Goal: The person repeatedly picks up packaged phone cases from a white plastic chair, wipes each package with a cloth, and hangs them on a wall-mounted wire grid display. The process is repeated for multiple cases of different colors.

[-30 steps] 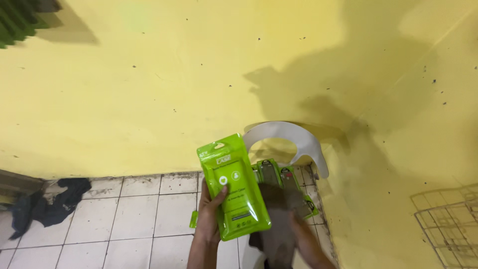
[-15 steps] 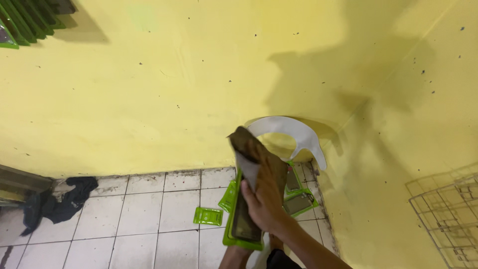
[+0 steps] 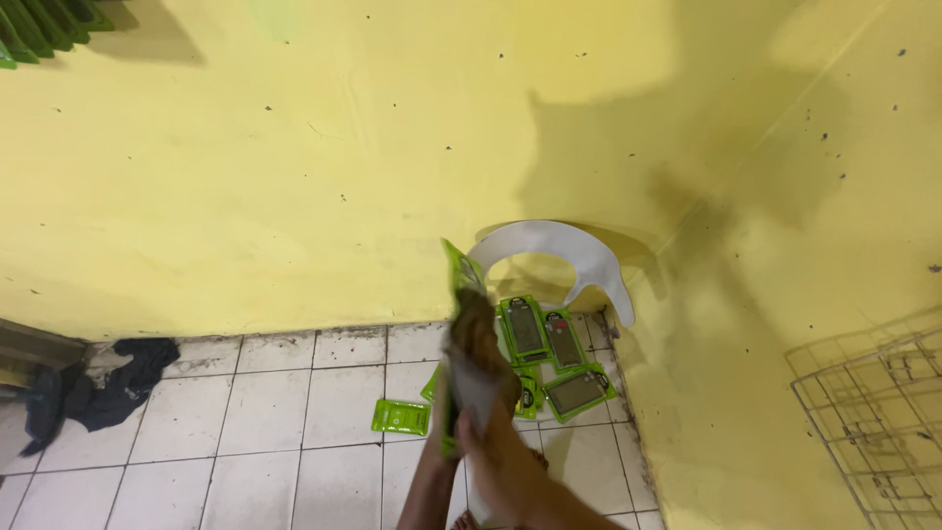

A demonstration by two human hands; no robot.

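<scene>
Yellow wall (image 3: 294,177) fills most of the view, meets a second yellow wall at a corner on the right. White tiled floor (image 3: 294,432) below, dirty grout. Wire rack (image 3: 873,412) lower right, leaning vs the right wall. White curved plastic seat-like piece (image 3: 559,250) stands in the corner, touching floor and wall. Dark cloth heap (image 3: 103,388) on tiles far left, near a metal strip. Green slatted thing at top left edge, partly cut off.

Pile of green phone-case packs (image 3: 549,358) lies on tiles just under the white piece, a few overlapping. One small green pack (image 3: 400,417) lies apart, left of the pile.

Both forearms come up from the bottom edge. Right hand (image 3: 486,451) wraps around a green blister pack (image 3: 459,270) w/ grey insert, held edge-on and upright above the floor, in front of the pile; fingers closed on it. Left hand (image 3: 437,422) is behind/beside the same pack, mostly hidden; seems to touch its lower edge but can't tell its grip. Image blurred around hands.
</scene>
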